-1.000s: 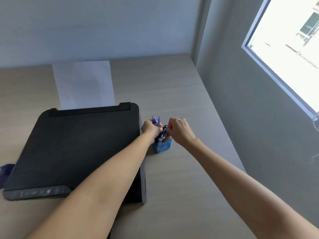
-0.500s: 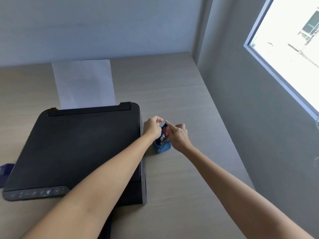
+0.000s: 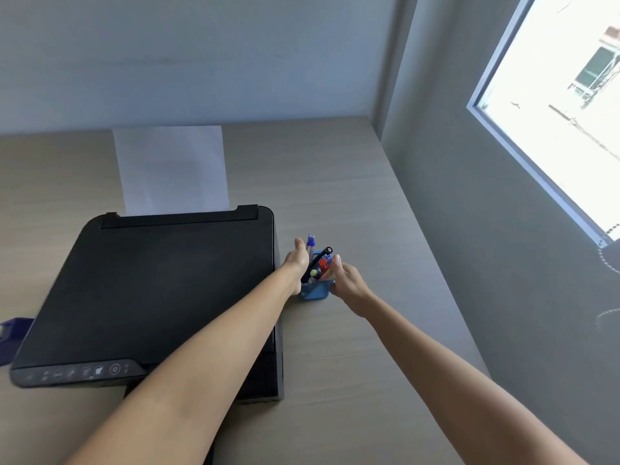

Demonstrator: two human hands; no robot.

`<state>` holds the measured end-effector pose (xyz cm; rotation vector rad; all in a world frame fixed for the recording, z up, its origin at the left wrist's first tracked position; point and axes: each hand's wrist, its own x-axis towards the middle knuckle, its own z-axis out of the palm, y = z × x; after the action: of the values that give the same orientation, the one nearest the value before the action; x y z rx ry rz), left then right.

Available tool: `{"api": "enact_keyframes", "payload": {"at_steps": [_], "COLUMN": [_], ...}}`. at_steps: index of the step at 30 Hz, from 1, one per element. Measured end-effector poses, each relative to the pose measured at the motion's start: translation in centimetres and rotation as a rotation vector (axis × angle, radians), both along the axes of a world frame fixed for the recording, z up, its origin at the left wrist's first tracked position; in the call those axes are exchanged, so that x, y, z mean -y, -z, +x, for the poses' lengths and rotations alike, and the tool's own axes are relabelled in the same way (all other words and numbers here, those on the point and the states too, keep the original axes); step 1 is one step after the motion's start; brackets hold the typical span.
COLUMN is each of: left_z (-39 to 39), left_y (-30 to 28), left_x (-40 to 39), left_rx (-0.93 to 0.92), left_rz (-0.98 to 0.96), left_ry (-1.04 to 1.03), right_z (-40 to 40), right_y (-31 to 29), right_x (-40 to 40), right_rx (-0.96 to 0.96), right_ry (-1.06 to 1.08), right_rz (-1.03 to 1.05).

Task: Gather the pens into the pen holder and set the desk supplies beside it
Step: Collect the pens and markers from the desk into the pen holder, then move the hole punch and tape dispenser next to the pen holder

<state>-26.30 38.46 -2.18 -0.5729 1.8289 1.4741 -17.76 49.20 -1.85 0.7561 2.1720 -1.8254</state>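
A small blue mesh pen holder (image 3: 315, 290) stands on the desk just right of the printer. Several pens (image 3: 318, 261) stick out of it: a blue-capped one, a black one, a red one and others. My left hand (image 3: 297, 263) is against the holder's left side, fingers extended flat. My right hand (image 3: 347, 280) is at the holder's right side, fingers apart, touching or nearly touching its rim. Neither hand is closed around a pen.
A black printer (image 3: 151, 290) with a white sheet (image 3: 172, 169) in its rear feed fills the left of the wooden desk (image 3: 352, 203). A dark blue object (image 3: 11, 333) peeks out at the left edge. A grey wall and a window (image 3: 553, 95) bound the right.
Both hands were closed around the pens above the holder; now they have opened and moved apart to the holder's sides, and the pens stand free in it.
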Motion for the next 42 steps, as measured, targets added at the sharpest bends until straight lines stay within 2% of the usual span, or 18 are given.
{"api": "enact_keyframes", "payload": {"at_steps": [5,11,15,19,25,29,32,34,36,39,42], "left_z": [4.8,5.2,4.5,4.2,6.3,9.0,12.1,14.2,16.4,18.4,19.5], "left_y": [-11.1,-17.1,-20.7,-22.2,-20.6,-18.2,-15.8,-13.8,-11.2,-6.5,-4.0], "left_x": [1.0,3.9,11.3,21.9,39.5,51.3,59.5,63.9,67.5,71.2,72.9], "left_rx": [-0.003,-0.108,-0.216,-0.343,-0.349,-0.343,-0.338,-0.306,-0.199,-0.098,-0.076], "left_rz": [0.076,0.16,0.233,0.153,0.044,-0.14,-0.397,-0.582,-0.694,-0.697,-0.648], "left_ry": [0.03,0.117,0.088,-0.048,-0.275,-0.399,-0.376,-0.29,-0.209,-0.162,-0.197], "right_z": [0.8,0.4,-1.3,-3.3,-5.5,-5.5,-5.4,-5.5,-5.7,-6.8,-8.4], "right_y": [-5.9,-12.9,-16.7,-18.9,-19.1,-17.9,-15.5,-13.3,-11.1,-7.7,-4.8], "right_x": [0.4,1.9,6.6,14.2,30.0,41.0,48.5,52.3,54.9,56.8,57.3], "right_rx": [0.051,-0.092,-0.167,-0.25,-0.296,-0.321,-0.301,-0.256,-0.206,-0.142,-0.05], "right_ry": [-0.024,0.017,-0.014,-0.103,-0.304,-0.463,-0.604,-0.708,-0.794,-0.861,-0.91], "right_rz": [0.14,0.367,0.444,0.452,0.39,0.407,0.441,0.502,0.621,0.778,0.807]}}
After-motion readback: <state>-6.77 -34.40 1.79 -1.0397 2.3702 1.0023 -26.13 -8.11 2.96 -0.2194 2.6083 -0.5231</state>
